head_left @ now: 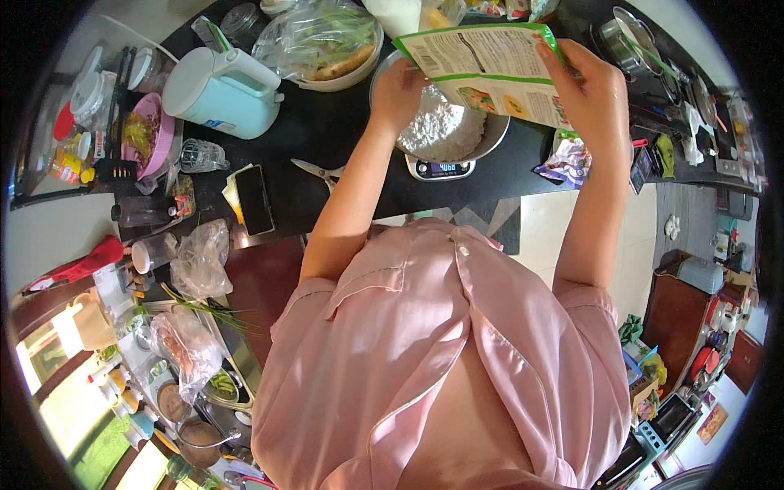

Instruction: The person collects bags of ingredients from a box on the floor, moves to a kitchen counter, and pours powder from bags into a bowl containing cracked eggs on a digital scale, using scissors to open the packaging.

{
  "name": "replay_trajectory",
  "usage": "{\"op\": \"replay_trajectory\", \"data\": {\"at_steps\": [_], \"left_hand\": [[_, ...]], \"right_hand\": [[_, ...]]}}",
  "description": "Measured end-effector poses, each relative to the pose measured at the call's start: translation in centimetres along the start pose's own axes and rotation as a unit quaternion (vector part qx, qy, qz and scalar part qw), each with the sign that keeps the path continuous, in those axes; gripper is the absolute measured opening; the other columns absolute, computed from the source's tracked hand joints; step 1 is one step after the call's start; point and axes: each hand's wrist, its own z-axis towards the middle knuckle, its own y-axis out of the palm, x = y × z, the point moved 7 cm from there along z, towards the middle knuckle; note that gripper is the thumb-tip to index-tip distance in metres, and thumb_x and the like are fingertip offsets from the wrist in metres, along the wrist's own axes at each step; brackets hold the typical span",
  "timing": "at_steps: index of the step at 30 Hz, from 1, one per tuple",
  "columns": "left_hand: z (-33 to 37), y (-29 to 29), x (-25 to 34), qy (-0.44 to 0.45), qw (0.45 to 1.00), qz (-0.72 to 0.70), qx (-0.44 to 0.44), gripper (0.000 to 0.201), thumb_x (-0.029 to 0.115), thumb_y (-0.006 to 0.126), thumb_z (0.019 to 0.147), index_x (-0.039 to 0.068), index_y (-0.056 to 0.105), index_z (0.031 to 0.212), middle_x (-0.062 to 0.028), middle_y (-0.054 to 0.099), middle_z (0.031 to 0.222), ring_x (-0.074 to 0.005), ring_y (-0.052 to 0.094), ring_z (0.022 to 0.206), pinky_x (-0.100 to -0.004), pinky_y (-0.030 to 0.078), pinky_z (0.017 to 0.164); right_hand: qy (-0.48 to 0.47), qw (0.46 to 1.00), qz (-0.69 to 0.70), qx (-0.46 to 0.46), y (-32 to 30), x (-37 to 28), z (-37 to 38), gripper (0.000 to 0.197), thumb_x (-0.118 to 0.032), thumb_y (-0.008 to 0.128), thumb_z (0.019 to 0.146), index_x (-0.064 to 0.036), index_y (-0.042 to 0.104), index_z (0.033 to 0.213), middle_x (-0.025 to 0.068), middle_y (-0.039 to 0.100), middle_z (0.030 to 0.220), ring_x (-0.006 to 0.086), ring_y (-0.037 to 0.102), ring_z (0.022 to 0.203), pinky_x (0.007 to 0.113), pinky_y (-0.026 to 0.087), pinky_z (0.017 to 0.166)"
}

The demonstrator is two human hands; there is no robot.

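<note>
My right hand (596,86) grips the right end of a green and cream printed packet (490,61), tilted above a metal bowl. My left hand (398,98) is closed at the packet's lower left edge, its fingertips partly hidden there. Beneath, the metal bowl (496,135) contains a heap of white powder (445,126). The bowl rests on a white kitchen scale (441,169) with a lit display. The packet covers the far part of the bowl.
Scissors (318,171) and a phone (256,200) lie left of the bowl. Farther left stand a pale blue kettle (220,94) and a pink basket (149,135). A bagged bowl of vegetables (318,41) is behind. A purple packet (565,159) lies at the right.
</note>
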Motion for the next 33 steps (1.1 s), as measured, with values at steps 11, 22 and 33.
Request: {"op": "replay_trajectory", "data": {"at_steps": [11, 22, 33], "left_hand": [[-3.1, -2.4, 1.3, -0.027, 0.988, 0.125, 0.086, 0.042, 0.017, 0.052, 0.085, 0.005, 0.045, 0.124, -0.0166, 0.06, 0.106, -0.0264, 0.06, 0.097, -0.0331, 0.046, 0.08], [-4.6, -1.5, 3.3, 0.001, 0.995, 0.058, 0.086, 0.036, 0.017, 0.053, 0.086, 0.003, 0.049, 0.119, -0.0172, 0.057, 0.113, -0.023, 0.059, 0.098, -0.031, 0.047, 0.079], [-7.4, 0.6, 4.9, -0.129, 0.967, -0.216, -0.027, 0.038, 0.019, 0.047, 0.091, 0.008, 0.041, 0.128, -0.0111, 0.055, 0.116, -0.0192, 0.056, 0.102, -0.032, 0.044, 0.087]], "right_hand": [[0.032, 0.999, -0.008, -0.032, -0.5, 1.5, 0.4, 0.024, -0.022, 0.062, 0.081, -0.0006, 0.061, 0.091, 0.0176, 0.053, 0.063, 0.0271, 0.049, 0.05, 0.03, 0.042, 0.051], [0.154, 0.957, 0.238, 0.053, -1.9, 10.7, -1.3, 0.023, -0.018, 0.056, 0.087, 0.0034, 0.058, 0.097, 0.0025, 0.06, 0.082, 0.0075, 0.05, 0.071, 0.023, 0.041, 0.065], [0.439, 0.642, 0.622, 0.097, 9.6, 15.7, -10.6, 0.028, -0.01, 0.052, 0.087, -0.0002, 0.049, 0.114, 0.0101, 0.057, 0.11, 0.0211, 0.056, 0.099, 0.036, 0.045, 0.085]]}}
